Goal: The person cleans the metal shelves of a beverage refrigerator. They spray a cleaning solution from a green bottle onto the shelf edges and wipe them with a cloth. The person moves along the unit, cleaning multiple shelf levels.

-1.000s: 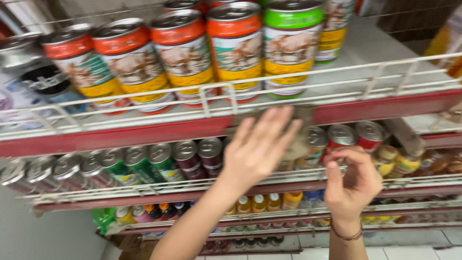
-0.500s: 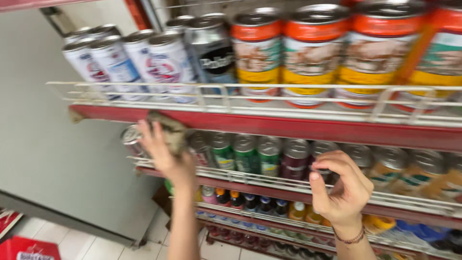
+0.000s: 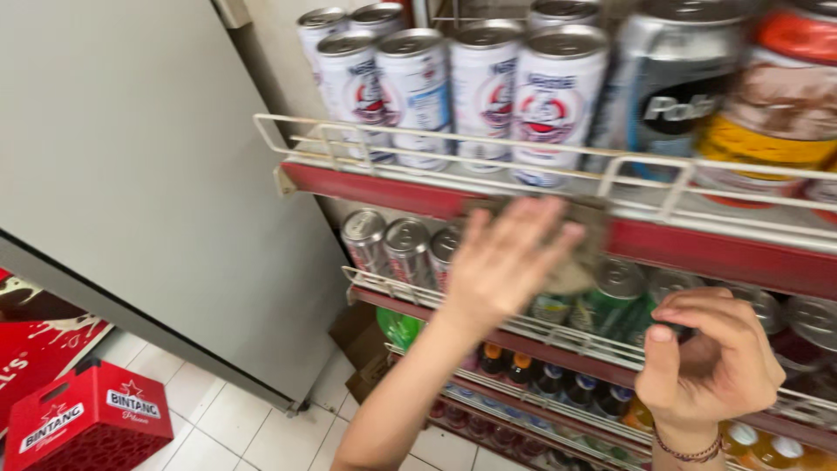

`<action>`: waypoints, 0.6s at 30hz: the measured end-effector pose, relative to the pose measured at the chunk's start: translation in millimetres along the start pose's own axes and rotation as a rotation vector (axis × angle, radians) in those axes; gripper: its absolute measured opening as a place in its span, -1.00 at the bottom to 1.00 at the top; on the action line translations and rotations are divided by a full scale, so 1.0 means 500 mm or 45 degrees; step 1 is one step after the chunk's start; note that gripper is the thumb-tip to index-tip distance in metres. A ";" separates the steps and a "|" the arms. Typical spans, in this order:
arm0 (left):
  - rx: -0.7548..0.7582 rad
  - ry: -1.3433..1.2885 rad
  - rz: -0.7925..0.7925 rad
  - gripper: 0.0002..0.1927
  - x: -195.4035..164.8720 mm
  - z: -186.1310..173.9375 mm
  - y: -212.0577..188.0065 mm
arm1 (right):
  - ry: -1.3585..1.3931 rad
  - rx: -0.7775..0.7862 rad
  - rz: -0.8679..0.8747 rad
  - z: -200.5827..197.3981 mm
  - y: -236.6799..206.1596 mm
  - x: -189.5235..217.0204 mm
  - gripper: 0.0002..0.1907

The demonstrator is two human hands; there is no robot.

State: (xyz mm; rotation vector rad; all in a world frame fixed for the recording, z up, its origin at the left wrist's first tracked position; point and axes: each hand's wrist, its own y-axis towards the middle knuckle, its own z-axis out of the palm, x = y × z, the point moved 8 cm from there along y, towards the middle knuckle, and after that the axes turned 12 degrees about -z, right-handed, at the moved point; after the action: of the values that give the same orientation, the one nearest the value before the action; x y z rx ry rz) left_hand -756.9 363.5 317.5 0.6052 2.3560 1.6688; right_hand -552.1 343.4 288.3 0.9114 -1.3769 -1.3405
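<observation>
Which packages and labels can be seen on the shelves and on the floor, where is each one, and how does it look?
White cans: top shelf, left; cylinders with red and blue labels.
Silver-black can: top shelf, right of the white cans.
Orange-brown can: top shelf, far right.
Silver-topped cans: second shelf, left of the left hand.
Green cans: second shelf, centre.
Small bottles: lower shelf, dark with coloured caps.
Red crate: floor, bottom left, white lettering.

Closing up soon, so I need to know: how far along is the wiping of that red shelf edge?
Done: hard to judge; the red shelf edge looks alike everywhere. In hand: the left hand presses a blurred greyish cloth against it below the white cans; the right hand is curled near the green cans. Left: unclear.
</observation>
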 end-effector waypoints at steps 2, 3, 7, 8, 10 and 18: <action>-0.035 0.034 -0.193 -0.53 0.129 -0.040 -0.032 | -0.012 0.033 -0.068 0.055 -0.002 0.002 -0.81; -0.071 0.086 -0.258 -0.50 0.188 -0.062 -0.047 | -0.024 0.052 -0.097 0.079 -0.003 0.004 -0.81; -0.137 0.195 -0.524 -0.27 0.378 -0.149 -0.095 | -0.082 0.104 -0.177 0.146 -0.012 0.007 -0.82; -0.150 0.170 -0.587 -0.23 0.409 -0.164 -0.104 | -0.103 0.113 -0.203 0.158 -0.016 0.004 -0.82; -0.196 0.080 -0.662 -0.19 0.439 -0.177 -0.117 | -0.145 0.120 -0.239 0.171 -0.026 -0.009 -0.81; -0.143 -0.231 -0.438 -0.18 0.295 -0.102 -0.063 | -0.158 0.091 -0.046 0.178 -0.073 -0.073 -0.69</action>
State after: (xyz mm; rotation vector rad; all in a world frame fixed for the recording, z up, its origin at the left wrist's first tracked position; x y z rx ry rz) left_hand -915.7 374.4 317.3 0.2953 2.0815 1.5102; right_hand -633.0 397.2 254.1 0.9169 -1.5179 -1.4024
